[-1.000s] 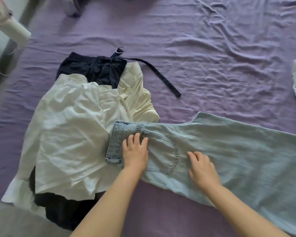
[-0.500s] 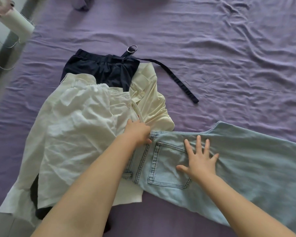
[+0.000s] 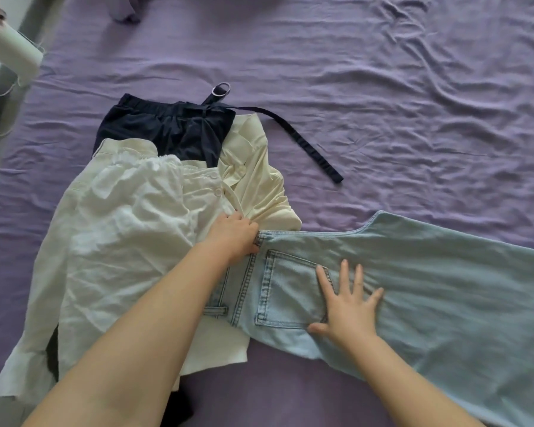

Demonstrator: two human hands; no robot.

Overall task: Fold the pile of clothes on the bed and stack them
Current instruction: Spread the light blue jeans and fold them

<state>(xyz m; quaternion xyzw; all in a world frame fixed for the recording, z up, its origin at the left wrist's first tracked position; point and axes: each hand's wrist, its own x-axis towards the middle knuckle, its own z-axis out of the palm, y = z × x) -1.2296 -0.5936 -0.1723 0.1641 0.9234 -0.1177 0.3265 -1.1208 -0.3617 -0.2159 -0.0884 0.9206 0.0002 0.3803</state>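
While you lean over the purple bed sheet (image 3: 383,87), far left off the mattress edge sits a white cylindrical object (image 3: 13,53) with a thin cord; can't tell what it is. Next right is the unfolded pile: white blouse (image 3: 121,257) on top, crumpled, flared cuff at the lower left, dark fabric showing under its lower edge. Navy garment (image 3: 173,127) sticks out behind the blouse, its dark strap (image 3: 305,143) with a metal ring trailing right across the sheet. Cream shirt (image 3: 256,186) lies between the navy piece and the jeans, partly under the blouse. Your left hand (image 3: 233,237) is at the top corner of the jeans' waistband, fingers curled around the denim edge, pinching it where it touches the cream shirt. Light blue jeans (image 3: 444,288) lie flat, waistband overlapping the blouse, legs running off the right edge, back pocket facing up. Your right hand (image 3: 346,306) is open, fingers spread, palm pressed flat on the jeans over the right edge of the pocket. No folded stack in view.
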